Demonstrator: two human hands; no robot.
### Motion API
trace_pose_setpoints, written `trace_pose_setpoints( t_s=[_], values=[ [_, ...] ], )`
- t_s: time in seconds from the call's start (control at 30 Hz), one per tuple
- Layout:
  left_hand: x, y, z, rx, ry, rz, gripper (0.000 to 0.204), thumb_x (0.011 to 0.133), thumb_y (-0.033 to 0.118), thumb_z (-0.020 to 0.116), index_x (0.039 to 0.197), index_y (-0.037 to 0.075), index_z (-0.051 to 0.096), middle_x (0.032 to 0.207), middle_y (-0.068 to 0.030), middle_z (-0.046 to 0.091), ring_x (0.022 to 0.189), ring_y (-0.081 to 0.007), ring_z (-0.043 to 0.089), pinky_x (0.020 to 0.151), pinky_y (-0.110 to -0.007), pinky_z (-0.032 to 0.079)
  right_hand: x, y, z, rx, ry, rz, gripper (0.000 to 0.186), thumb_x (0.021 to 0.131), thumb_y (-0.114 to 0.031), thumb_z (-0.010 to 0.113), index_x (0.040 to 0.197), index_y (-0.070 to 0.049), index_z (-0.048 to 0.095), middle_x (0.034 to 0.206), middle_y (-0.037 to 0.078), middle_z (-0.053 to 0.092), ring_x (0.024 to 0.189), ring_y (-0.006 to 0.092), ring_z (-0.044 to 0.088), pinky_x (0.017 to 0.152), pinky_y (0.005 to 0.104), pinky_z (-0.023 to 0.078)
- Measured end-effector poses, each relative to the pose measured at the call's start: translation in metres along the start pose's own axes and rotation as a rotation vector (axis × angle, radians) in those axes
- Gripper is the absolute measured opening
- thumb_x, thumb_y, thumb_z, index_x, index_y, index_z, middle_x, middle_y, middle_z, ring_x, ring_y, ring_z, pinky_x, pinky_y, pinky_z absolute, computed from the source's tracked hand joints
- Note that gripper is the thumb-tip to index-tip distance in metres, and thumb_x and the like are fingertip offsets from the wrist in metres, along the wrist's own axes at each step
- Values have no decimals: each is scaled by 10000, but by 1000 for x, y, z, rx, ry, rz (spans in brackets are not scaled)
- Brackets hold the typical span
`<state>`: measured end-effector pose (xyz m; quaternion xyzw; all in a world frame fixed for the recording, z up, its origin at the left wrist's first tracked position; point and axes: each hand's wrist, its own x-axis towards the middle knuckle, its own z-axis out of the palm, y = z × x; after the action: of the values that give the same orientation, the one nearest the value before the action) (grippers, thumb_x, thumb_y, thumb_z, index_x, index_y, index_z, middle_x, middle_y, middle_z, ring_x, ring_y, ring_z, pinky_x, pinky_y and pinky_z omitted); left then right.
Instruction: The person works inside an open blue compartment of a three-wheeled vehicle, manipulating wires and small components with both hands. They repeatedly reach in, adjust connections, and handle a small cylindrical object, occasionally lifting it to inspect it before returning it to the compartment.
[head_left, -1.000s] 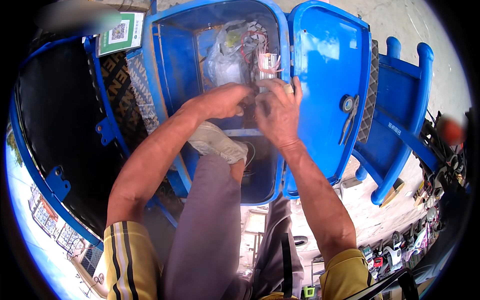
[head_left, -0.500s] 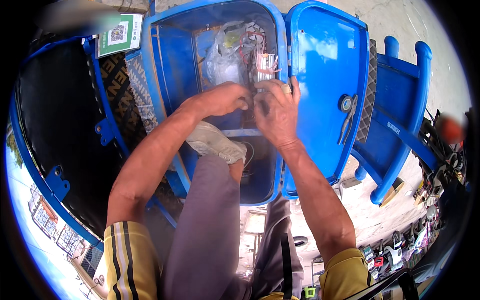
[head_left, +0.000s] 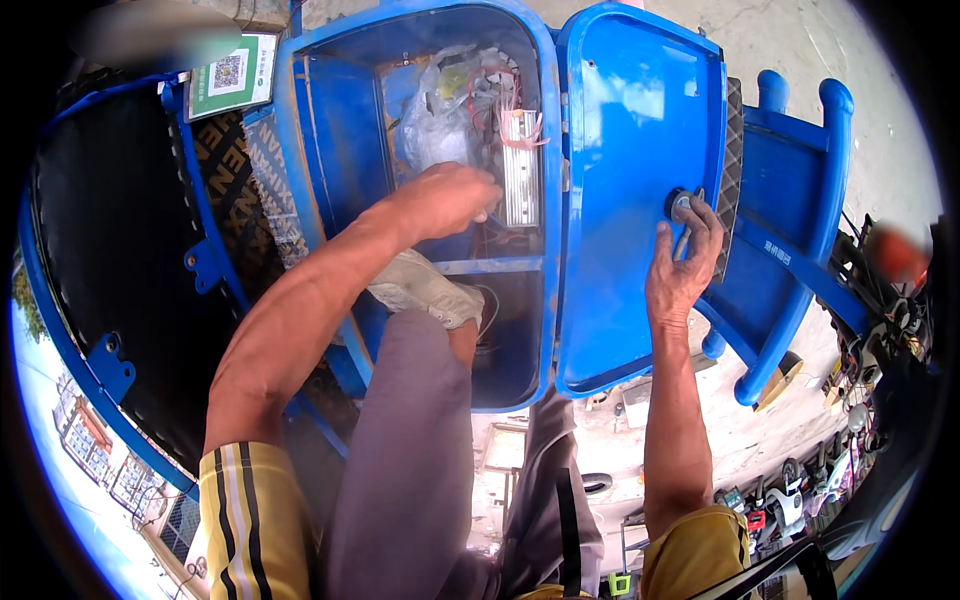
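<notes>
My left hand [head_left: 452, 202] is inside the blue metal box [head_left: 345, 150], fingers closed in a pinch; whatever sits between the fingertips is hidden. Beside it lies a silver finned metal case [head_left: 520, 180] with pink-red wires [head_left: 515, 122] at its upper end. My right hand [head_left: 685, 262] is over the open blue lid [head_left: 620, 260], thumb apart from its curled fingers. Those fingers are at a pair of pliers [head_left: 683, 243], largely covered by the hand. A dark roll of tape [head_left: 677, 204] touches or nearly touches the fingertips.
A clear plastic bag [head_left: 435, 130] lies in the box. My shoe [head_left: 425, 285] rests at a crossbar [head_left: 490, 266]. Left stands a black padded panel [head_left: 130, 230] in a blue frame; a green-and-white card [head_left: 232, 75] is above. A blue tubular frame [head_left: 790, 230] is at right.
My right hand has left the silver case and moved right onto the lid, at the pliers and tape. My left hand stays pinched in the box. The view has shifted slightly.
</notes>
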<state>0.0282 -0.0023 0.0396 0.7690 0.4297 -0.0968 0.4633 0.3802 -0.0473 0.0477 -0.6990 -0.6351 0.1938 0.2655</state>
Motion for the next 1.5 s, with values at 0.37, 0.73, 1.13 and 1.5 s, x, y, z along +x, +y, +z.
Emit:
trace_pose_setpoints(
  t_s=[0.37, 0.73, 1.13, 1.5],
  values=[
    [-7, 12, -7, -11, -15, -68, 318, 898, -20, 810, 1187, 13, 683, 1211, -162, 725, 1213, -409, 700, 1050, -529, 561, 1, 114, -12, -282, -362, 96, 546, 969, -64, 768, 1500, -79, 643, 1624, 162, 542, 1470, 418, 561, 1229, 504, 481],
    [-23, 25, -26, -169, -36, -288, 342, 958, 11, 790, 1289, 13, 707, 1310, -198, 772, 1301, -415, 692, 1078, -522, 554, 9, 101, 3, -284, -296, 91, 334, 975, -93, 786, 1300, -48, 725, 1527, 102, 593, 1192, 367, 714, 982, 502, 600],
    [-28, 87, -13, -535, 536, -100, 221, 999, 32, 791, 1217, 2, 770, 1130, -108, 756, 1006, -234, 759, 873, -374, 610, -17, -40, -37, 460, -401, 344, 316, 1014, -186, 836, 1237, 3, 717, 1305, 113, 729, 1023, 180, 721, 883, 354, 578],
    [-24, 135, 9, -765, 363, 151, 669, 950, -55, 746, 1577, 131, 608, 1675, -139, 499, 1479, -348, 586, 1163, -486, 574, -36, -85, -38, 688, -562, 501, 362, 1016, -103, 820, 1303, 45, 656, 977, 94, 747, 855, 128, 672, 736, 309, 551]
  ],
)
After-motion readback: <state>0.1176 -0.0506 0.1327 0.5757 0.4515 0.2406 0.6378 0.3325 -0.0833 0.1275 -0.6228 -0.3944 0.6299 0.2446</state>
